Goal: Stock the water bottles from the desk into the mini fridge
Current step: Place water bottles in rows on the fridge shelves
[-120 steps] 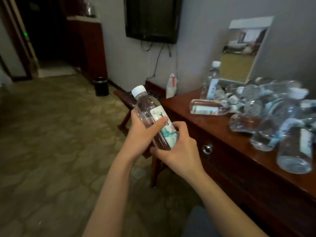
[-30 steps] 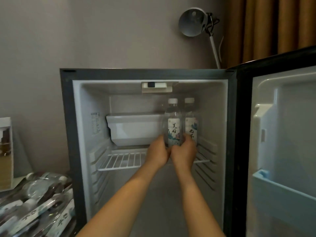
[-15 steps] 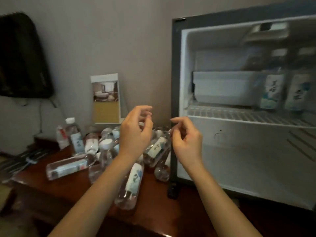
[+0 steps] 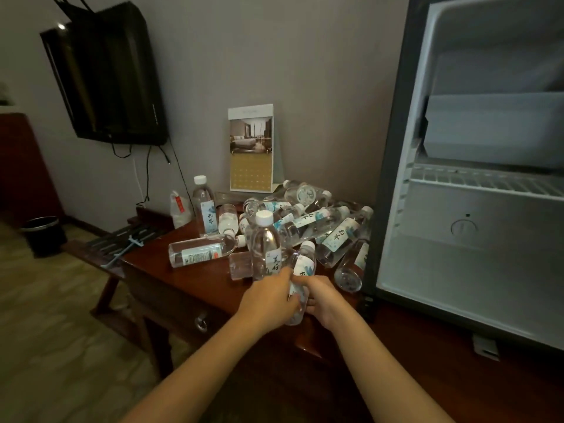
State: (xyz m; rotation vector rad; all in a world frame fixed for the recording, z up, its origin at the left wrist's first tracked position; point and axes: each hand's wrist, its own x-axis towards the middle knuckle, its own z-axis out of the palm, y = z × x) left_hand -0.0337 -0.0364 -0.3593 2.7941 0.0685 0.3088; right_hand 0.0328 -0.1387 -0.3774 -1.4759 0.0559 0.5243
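Several clear water bottles (image 4: 320, 221) with white caps lie heaped on the dark wooden desk (image 4: 171, 279), just left of the mini fridge (image 4: 457, 257). The fridge stands open, showing its wire shelf (image 4: 488, 181) and white interior. My left hand (image 4: 268, 297) and my right hand (image 4: 323, 297) are both closed around one tilted water bottle (image 4: 303, 264) at the front of the heap, its cap pointing up and away. An upright bottle (image 4: 265, 239) stands right behind my left hand, its base hidden. One more bottle (image 4: 201, 250) lies apart at the left.
A calendar card (image 4: 251, 148) leans on the wall behind the heap. Another bottle (image 4: 204, 206) and a plastic bag (image 4: 180, 209) stand at the desk's back left. A wall TV (image 4: 106, 77), a low bench (image 4: 122, 239) and a black bin (image 4: 44, 233) are further left.
After standing a bottle on the fridge shelf, my empty hands came down from mid-air to the heap and closed on a bottle. The view swung left and down.
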